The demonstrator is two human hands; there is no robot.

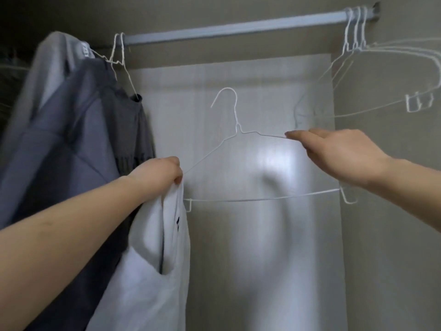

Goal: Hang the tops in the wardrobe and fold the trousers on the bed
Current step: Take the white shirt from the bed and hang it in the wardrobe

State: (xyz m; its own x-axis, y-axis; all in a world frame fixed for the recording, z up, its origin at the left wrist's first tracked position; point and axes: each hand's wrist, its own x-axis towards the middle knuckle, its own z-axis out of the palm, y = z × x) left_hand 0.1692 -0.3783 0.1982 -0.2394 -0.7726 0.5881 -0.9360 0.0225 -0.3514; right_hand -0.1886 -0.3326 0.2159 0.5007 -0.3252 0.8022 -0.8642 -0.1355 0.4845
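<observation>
The thin white wire hanger (241, 163) is held up in front of the wardrobe's pale back panel (238, 80), below the grey metal rail (238, 27) and not yet hooked on it; the left hand (160, 172) has its grip clamped on the hanger's left shoulder together with the neck edge of the white cotton top (155, 259), which hangs limp beneath it; the right hand (341, 154) pinches the hanger's right shoulder wire, fingers together on it. The top looks light and soft, so it will sag and slide on bare wire; best taken at the neckline or shoulder seam and eased over one hanger arm at a time. The hanger looks springy and likely to twist, so holding near the twisted neck should steady it. To the left hang a grey-blue shirt (59, 139) and a dark grey knitted top (133, 130); several empty white wire hangers (358, 34) sit at the rail's right end.
</observation>
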